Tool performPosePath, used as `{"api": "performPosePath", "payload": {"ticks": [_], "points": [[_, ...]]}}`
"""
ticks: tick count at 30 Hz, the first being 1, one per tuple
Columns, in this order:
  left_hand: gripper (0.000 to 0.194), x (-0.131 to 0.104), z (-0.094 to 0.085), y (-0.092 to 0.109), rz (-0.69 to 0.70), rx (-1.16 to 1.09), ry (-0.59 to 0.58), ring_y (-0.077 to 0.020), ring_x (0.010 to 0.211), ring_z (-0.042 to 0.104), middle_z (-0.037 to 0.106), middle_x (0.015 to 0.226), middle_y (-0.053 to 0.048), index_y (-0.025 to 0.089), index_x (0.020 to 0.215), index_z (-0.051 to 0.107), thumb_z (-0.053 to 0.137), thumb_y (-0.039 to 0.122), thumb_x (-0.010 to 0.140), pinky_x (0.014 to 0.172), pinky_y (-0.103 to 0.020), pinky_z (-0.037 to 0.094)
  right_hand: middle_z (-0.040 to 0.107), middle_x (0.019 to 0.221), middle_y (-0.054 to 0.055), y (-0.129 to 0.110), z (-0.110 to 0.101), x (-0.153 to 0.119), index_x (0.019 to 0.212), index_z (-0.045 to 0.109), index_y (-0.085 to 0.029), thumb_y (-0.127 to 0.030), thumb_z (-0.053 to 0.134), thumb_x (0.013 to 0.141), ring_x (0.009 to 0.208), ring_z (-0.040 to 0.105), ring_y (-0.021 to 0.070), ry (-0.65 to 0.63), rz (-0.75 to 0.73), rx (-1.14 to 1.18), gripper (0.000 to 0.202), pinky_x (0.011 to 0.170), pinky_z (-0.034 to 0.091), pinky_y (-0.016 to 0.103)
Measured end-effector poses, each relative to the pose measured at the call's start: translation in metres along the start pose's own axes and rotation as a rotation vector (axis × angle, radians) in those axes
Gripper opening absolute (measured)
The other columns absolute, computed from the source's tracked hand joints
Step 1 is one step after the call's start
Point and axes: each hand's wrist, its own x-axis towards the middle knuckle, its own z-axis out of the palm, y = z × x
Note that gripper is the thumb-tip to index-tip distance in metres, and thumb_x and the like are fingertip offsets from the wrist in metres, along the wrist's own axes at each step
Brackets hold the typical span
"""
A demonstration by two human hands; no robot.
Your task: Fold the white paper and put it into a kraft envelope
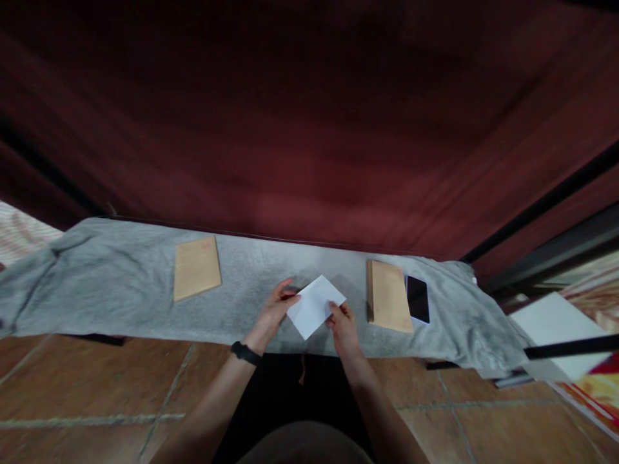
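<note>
A white sheet of paper (pixel 313 308), small and seemingly folded, is held tilted above the grey cloth in front of me. My left hand (pixel 278 306) pinches its left corner between thumb and fingers, and a black band circles that wrist. On the opposite side my right hand (pixel 343 322) grips the paper's right edge, thumb on top. To the right of my hands lies a stack of brown envelopes (pixel 389 296). A single brown envelope (pixel 196 269) lies flat farther to the left.
A grey cloth (pixel 130 283) covers the long narrow table. A dark-screened phone or tablet (pixel 418 299) touches the envelope stack's right side. Dark red fabric (pixel 309 193) rises behind the table. White board-like pieces (pixel 556 328) stand at the far right. Brown tiles (pixel 111 386) form the floor.
</note>
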Motion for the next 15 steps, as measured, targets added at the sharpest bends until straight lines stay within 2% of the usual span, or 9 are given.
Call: {"api": "performPosePath", "payload": {"ticks": [3,5,7,9,11,14,15], "points": [[0.05,0.016,-0.006,0.002,0.089,0.19,-0.055,-0.0124,0.061,0.057,0.061,0.069,0.005,0.016,0.111,0.067,0.077,0.019,0.063,0.064,-0.026,0.046,0.074,0.084,0.002,0.005,-0.018,0.007,0.101,0.065,-0.02,-0.044,0.072,0.07,0.068,0.069,0.0192,0.036,-0.038,-0.171,0.039,0.06,0.056,0.03],[0.047,0.028,-0.007,0.009,0.145,0.34,-0.094,-0.0122,0.06,0.056,0.061,0.069,0.005,0.016,0.113,0.067,0.071,0.014,0.066,0.063,-0.026,0.046,0.07,0.071,-0.001,0.006,-0.028,0.011,0.097,0.065,-0.021,-0.044,0.067,0.074,0.061,0.065,0.0175,0.01,-0.123,-0.381,0.033,0.057,0.053,0.028],[0.049,0.038,-0.004,0.017,0.239,0.551,-0.122,-0.0136,0.064,0.059,0.064,0.073,0.002,0.016,0.119,0.066,0.064,0.01,0.071,0.067,-0.027,0.048,0.069,0.069,-0.001,0.006,-0.035,0.014,0.09,0.065,-0.022,-0.042,0.062,0.077,0.063,0.065,0.0175,-0.03,-0.239,-0.636,0.024,0.06,0.051,0.027],[0.051,0.044,0.004,0.023,0.363,0.781,-0.124,-0.0167,0.077,0.064,0.069,0.085,-0.002,0.018,0.124,0.065,0.057,0.006,0.075,0.077,-0.031,0.051,0.072,0.075,0.001,0.006,-0.038,0.016,0.085,0.065,-0.022,-0.039,0.059,0.08,0.069,0.067,0.0183,-0.038,-0.306,-0.885,0.019,0.066,0.051,0.027],[0.051,0.042,0.015,0.023,0.501,0.986,-0.079,-0.0211,0.099,0.065,0.07,0.107,-0.008,0.019,0.127,0.064,0.052,0.004,0.079,0.092,-0.036,0.05,0.073,0.076,0.003,0.007,-0.039,0.016,0.084,0.066,-0.022,-0.038,0.055,0.084,0.07,0.069,0.0185,-0.027,-0.292,-1.057,0.019,0.066,0.05,0.026],[0.044,0.025,0.034,0.004,0.674,1.224,0.013,-0.0272,0.13,0.051,0.058,0.138,-0.014,0.017,0.129,0.062,0.048,0.009,0.088,0.112,-0.048,0.038,0.071,0.067,0.002,0.009,-0.038,0.016,0.081,0.066,-0.022,-0.037,0.05,0.091,0.062,0.068,0.017,-0.045,-0.234,-1.146,0.024,0.059,0.047,0.024],[0.041,0.017,0.04,-0.006,0.713,1.274,-0.011,-0.0278,0.136,0.046,0.055,0.143,-0.014,0.017,0.13,0.061,0.047,0.014,0.092,0.116,-0.05,0.033,0.071,0.066,0.001,0.009,-0.038,0.015,0.08,0.066,-0.022,-0.036,0.05,0.092,0.061,0.068,0.0167,-0.047,-0.226,-1.152,0.024,0.058,0.046,0.023]]}}
